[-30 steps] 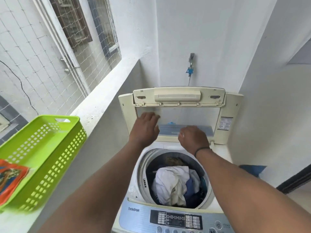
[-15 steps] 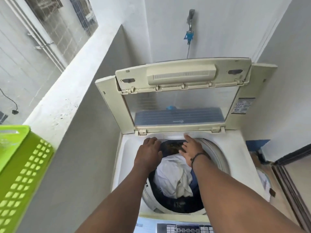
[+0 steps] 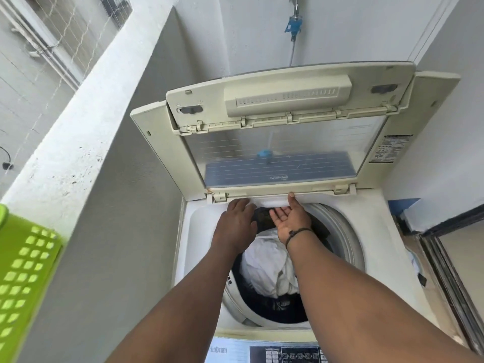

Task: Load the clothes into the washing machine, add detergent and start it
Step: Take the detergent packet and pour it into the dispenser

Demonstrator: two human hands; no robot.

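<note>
Clothes, a crumpled white and dark heap (image 3: 272,268), lie in the cream top-loader's drum (image 3: 337,231), below both wrists. Left hand (image 3: 235,224) rests flat, fingers loose, at the back rim; right hand (image 3: 290,218), palm up, hooks fingertips under the white detergent drawer (image 3: 272,201), nearer it.

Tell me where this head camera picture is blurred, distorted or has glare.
Head view: the green basket at the left edge is smeared by blur; wide-angle distortion bows the parapet wall and stretches both forearms; the lid window shows a hazy sheen and faint reflected lines; even daylight, soft shadows; the left hand, right hand and white cloth in the drum look fairly sharp.
</note>
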